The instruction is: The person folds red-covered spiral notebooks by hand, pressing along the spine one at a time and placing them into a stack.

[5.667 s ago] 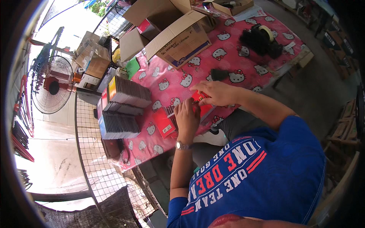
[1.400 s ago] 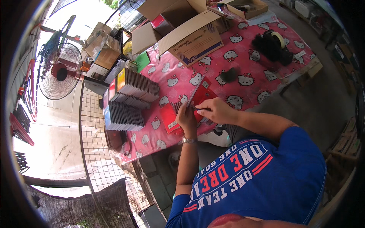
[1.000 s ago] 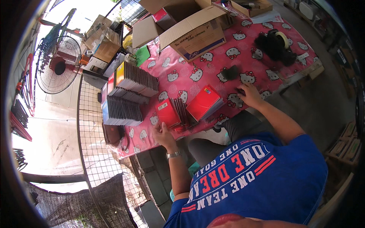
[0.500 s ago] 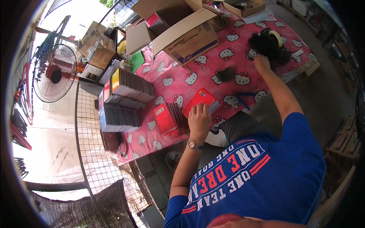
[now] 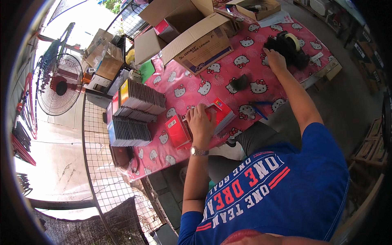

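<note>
My left hand (image 5: 200, 123) is over red spiral notebooks near the table's front edge, its fingers and thumb bent round several of them. One red notebook (image 5: 174, 130) shows to its left. To its right lie more red notebooks (image 5: 223, 115), the top one slightly lifted and askew beside my thumb. My right hand (image 5: 275, 60) rests at the far right of the table with loosely bent fingers, nothing visible in them. It is beside a dark, fluffy bundle (image 5: 286, 50) with a roll of pale tape (image 5: 292, 41) on it.
Tall stacks of notebooks (image 5: 139, 102) stand at the left. Behind them is an open cardboard box (image 5: 204, 51) with a red item inside. A dark scrap (image 5: 239, 83) and a blue tool (image 5: 260, 110) lie on the pink tablecloth (image 5: 179, 79). A fan (image 5: 61, 86) stands left.
My left hand has shifted left from the right-hand notebooks onto the spiral ones between the piles. My right hand has moved slightly left and up beside the dark bundle.
</note>
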`<state>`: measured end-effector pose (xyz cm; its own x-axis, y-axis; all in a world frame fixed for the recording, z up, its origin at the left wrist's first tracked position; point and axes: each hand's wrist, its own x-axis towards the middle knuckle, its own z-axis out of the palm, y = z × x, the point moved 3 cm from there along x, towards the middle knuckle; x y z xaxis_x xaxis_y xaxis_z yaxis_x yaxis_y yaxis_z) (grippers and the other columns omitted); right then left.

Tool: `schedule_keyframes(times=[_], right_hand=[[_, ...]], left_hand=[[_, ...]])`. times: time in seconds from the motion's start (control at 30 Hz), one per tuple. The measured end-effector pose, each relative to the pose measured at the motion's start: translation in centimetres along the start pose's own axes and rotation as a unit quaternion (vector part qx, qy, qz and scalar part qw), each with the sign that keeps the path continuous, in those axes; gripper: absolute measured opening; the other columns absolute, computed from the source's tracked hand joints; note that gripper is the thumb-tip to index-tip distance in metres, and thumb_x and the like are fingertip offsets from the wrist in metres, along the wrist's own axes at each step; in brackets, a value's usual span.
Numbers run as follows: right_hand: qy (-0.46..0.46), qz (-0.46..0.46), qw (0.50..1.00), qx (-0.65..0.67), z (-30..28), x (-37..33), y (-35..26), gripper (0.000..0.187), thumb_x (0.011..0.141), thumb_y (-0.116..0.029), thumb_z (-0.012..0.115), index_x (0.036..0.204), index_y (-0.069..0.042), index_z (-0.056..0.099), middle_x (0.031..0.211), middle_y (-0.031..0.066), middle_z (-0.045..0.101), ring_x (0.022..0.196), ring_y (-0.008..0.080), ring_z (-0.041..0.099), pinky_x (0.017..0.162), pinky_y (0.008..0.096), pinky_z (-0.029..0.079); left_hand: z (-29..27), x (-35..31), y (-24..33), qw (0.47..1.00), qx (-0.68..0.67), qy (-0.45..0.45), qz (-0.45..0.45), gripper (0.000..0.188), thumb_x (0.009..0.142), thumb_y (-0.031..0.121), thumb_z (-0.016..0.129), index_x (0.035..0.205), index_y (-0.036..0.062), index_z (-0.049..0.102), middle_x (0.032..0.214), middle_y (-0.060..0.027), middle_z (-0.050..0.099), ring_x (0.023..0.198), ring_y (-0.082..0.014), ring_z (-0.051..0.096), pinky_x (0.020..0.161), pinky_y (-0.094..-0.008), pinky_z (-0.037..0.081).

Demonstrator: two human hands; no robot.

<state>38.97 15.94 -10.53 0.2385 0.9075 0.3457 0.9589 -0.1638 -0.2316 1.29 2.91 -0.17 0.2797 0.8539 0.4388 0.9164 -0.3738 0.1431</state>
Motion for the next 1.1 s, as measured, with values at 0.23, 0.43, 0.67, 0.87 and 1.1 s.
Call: schedule_keyframes(times=[0.23, 0.43, 0.67, 0.87, 1.1], right_hand=[[-0.123, -0.249, 0.814, 0.511, -6.1, -8.8, -14.3, 0.024, 0.086, -0.005, 0.065, 0.11, -0.007, 0.067, 0.099, 0.0099, 0.063, 0.093, 0.0253, 0.062, 0.08, 0.034, 0.051], [-0.145, -0.322, 0.772, 0.529, -9.8, -11.0, -18.8, 0.022, 0.084, -0.003, 0.066, 0.106, -0.005, 0.068, 0.095, 0.0078, 0.061, 0.092, 0.0234, 0.062, 0.078, 0.0331, 0.05], [-0.102, -0.339, 0.81, 0.467, -10.4, -11.2, -19.1, 0.022, 0.081, 0.001, 0.065, 0.102, -0.004, 0.069, 0.097, 0.0082, 0.06, 0.092, 0.025, 0.061, 0.078, 0.0337, 0.05], [-0.343, -0.208, 0.773, 0.492, -10.8, -11.1, -18.5, 0.019, 0.089, -0.015, 0.063, 0.106, -0.006, 0.067, 0.098, 0.0124, 0.061, 0.092, 0.033, 0.061, 0.082, 0.0407, 0.049], [-0.269, -0.296, 0.829, 0.391, -12.7, -12.2, -19.0, 0.036, 0.091, -0.026, 0.062, 0.122, -0.007, 0.057, 0.107, 0.0184, 0.065, 0.095, 0.0348, 0.064, 0.082, 0.0437, 0.049]], left_hand=[[1.5, -1.0, 0.9, 0.993, 0.012, 0.113, -0.02, 0.031, 0.079, 0.035, 0.072, 0.086, 0.0061, 0.062, 0.083, -0.0101, 0.063, 0.089, -0.0313, 0.059, 0.104, -0.0492, 0.035], [1.5, -0.8, 1.3, 0.993, -0.029, 0.109, 0.032, 0.025, 0.079, 0.029, 0.074, 0.084, 0.007, 0.063, 0.081, -0.0098, 0.061, 0.087, -0.0305, 0.058, 0.102, -0.0475, 0.037], [1.3, -0.7, 0.9, 0.995, -0.039, 0.082, 0.038, 0.022, 0.08, 0.028, 0.073, 0.085, 0.0089, 0.063, 0.082, -0.0078, 0.062, 0.086, -0.0286, 0.058, 0.088, -0.0428, 0.04], [1.7, -0.7, 0.8, 0.997, -0.048, 0.043, 0.042, 0.025, 0.08, 0.027, 0.073, 0.093, 0.0087, 0.061, 0.086, -0.0072, 0.061, 0.089, -0.0274, 0.057, 0.092, -0.0439, 0.039], [-0.4, -1.5, 1.3, 0.994, -0.045, -0.058, 0.083, 0.03, 0.085, 0.015, 0.063, 0.113, 0.0063, 0.054, 0.099, -0.0101, 0.063, 0.096, -0.0292, 0.058, 0.093, -0.0435, 0.039]])
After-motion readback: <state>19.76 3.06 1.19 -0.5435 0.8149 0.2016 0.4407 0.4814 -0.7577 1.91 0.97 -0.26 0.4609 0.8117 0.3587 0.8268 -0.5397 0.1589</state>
